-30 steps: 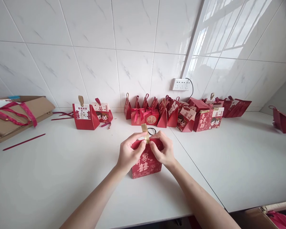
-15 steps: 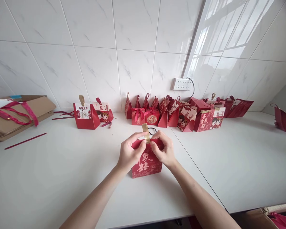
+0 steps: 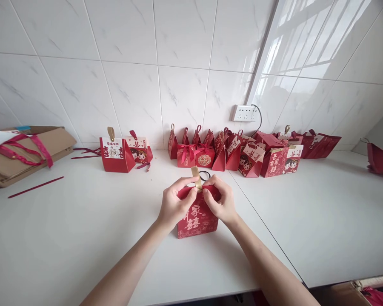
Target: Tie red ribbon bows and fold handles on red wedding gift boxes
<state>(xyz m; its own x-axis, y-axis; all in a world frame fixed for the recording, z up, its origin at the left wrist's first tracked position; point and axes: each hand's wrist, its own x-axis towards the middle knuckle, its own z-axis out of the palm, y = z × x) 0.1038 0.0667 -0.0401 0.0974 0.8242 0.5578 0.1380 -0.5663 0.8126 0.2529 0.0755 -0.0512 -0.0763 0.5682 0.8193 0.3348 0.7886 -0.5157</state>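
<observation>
A red gift box (image 3: 199,219) with pale pink lettering stands upright on the white table in front of me. My left hand (image 3: 178,199) pinches its top edge with thumb and fingers, just left of a gold ribbon loop (image 3: 196,176). On the other side of the loop, my right hand (image 3: 219,197) grips the same top edge, thumb on the front face. The loop rises between both hands and its lower end lies against the box's front. A dark thin cord (image 3: 205,173) shows behind the box top. The back of the box is hidden.
Several red gift boxes (image 3: 204,159) line the tiled wall, with two more boxes (image 3: 116,157) to the left. A cardboard box (image 3: 55,142) with ribbons lies at far left, a dark red strip (image 3: 35,187) before it. A power strip (image 3: 245,113) is on the wall.
The view has shifted very slightly. Both hands keep the same hold on the box top beside the gold loop, and nothing else visibly differs.
</observation>
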